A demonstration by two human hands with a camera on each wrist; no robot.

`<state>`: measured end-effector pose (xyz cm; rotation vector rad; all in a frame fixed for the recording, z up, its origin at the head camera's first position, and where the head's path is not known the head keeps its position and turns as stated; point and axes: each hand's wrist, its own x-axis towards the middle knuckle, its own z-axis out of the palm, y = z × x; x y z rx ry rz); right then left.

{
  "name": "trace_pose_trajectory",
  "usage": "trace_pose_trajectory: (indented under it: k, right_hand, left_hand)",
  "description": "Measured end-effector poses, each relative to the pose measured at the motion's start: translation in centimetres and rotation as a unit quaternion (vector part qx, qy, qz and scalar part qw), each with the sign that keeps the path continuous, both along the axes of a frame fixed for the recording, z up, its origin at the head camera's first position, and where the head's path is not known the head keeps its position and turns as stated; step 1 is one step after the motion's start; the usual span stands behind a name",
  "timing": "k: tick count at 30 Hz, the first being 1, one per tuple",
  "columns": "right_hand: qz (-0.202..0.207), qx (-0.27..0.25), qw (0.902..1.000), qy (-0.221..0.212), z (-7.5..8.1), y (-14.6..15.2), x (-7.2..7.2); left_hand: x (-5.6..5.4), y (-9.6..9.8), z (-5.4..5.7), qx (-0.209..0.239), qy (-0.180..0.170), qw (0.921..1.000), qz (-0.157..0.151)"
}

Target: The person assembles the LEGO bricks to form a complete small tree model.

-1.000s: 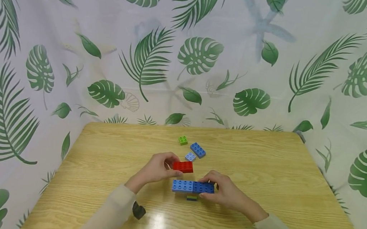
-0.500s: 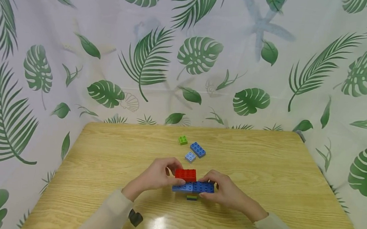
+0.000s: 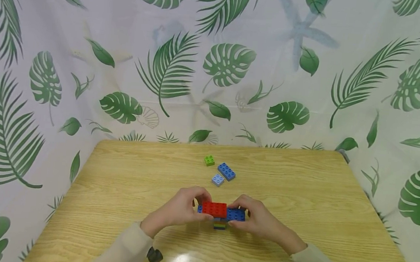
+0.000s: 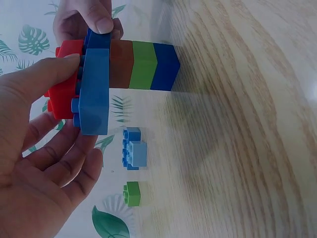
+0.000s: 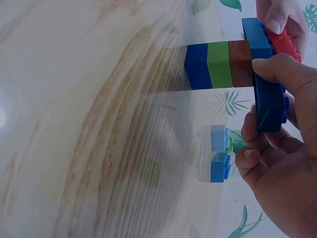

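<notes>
With thumb and fingers my left hand (image 3: 176,209) holds a red brick (image 3: 214,209) right over two blue bricks lying end to end. Blue studs show between it and the lighter blue brick (image 4: 95,99) in the left wrist view. My right hand (image 3: 260,220) pinches the darker blue brick (image 5: 270,96) by its sides. Both blue bricks sit atop a narrow upright column: a brown brick (image 5: 240,63), a green brick (image 5: 217,64) and a dark blue bottom brick (image 5: 196,67) standing on the table. The red brick overlaps the seam between the blue bricks.
Behind the hands lie a small light blue brick (image 3: 218,179), a longer blue brick (image 3: 227,171) and a small lime green brick (image 3: 209,160). They rest on the wooden table (image 3: 137,162). A leaf-patterned cloth (image 3: 247,121) hangs along the table's back edge and sides.
My left hand has brought the red brick toward me and slightly right, from behind the blue bricks to above them. My right hand has stayed on the darker blue brick.
</notes>
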<state>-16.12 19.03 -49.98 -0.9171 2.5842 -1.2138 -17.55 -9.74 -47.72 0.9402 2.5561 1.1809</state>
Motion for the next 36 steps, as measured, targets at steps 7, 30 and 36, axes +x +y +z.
trace_pose_trajectory:
  k: [7,30,36]
  right_hand:
    - [0.001,-0.005,1.0,-0.005,0.07,-0.07,0.08]
    - [-0.005,0.012,0.9998,-0.016,0.13,-0.15,-0.01]
    - [-0.005,0.033,0.9991,-0.027,-0.08,-0.57,0.11]
  left_hand:
    - [0.12,0.06,0.04,-0.009,0.019,0.9997,-0.01]
    - [0.1,0.34,0.77,-0.041,0.055,0.9972,-0.029]
    - [-0.04,0.46,0.92,-0.046,0.05,0.997,-0.038]
